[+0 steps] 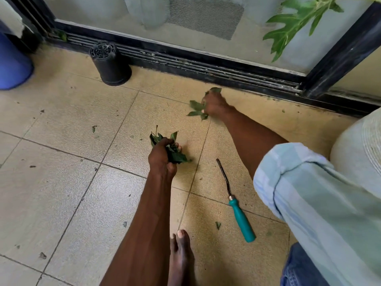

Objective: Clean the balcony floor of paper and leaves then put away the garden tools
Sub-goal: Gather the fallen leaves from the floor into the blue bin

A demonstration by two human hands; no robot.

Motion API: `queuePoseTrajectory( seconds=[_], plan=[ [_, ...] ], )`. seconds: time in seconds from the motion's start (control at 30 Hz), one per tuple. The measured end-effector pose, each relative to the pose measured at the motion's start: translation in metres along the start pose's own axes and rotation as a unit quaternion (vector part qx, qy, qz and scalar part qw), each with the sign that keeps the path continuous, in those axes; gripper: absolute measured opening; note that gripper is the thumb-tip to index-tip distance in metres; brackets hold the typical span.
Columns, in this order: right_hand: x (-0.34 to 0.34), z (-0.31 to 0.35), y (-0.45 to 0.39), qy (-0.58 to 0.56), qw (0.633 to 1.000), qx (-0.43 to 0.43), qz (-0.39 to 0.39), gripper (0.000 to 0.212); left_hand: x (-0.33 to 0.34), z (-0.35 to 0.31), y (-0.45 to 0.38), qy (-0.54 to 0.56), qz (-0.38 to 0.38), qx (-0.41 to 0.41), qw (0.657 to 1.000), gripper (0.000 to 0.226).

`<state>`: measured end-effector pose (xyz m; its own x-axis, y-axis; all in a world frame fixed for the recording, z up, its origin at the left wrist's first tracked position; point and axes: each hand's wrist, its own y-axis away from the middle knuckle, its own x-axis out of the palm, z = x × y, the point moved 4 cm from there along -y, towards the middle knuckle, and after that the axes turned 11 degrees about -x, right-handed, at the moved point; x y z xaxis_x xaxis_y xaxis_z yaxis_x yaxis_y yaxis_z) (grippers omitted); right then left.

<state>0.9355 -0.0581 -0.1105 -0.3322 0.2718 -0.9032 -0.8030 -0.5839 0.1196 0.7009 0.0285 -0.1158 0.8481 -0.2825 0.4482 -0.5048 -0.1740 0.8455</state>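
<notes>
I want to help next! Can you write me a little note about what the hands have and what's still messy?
Left hand: holds a bunch of green leaves just above the floor.
Right hand: reaches out near the door track and grips more leaves lying on the floor.
Garden tool with the teal handle: lies on the tiles, untouched, between the two arms.
Done: most big leaves are gathered into the hands.
Left: small leaf bits remain, such as one near the foot and one further left. The leaves in hand need binning, and the tool needs putting away. No paper shows.

No text, label, brand or number can be read anywhere here.
</notes>
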Motion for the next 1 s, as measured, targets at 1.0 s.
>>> queuePoseTrajectory(
  seconds=[1.0],
  plan=[
    [-0.421,0.386,0.404,-0.608,0.692,0.365,-0.137,0.014,0.119,-0.105,0.616,-0.096,-0.105,0.086,0.986,0.028]
  ],
)
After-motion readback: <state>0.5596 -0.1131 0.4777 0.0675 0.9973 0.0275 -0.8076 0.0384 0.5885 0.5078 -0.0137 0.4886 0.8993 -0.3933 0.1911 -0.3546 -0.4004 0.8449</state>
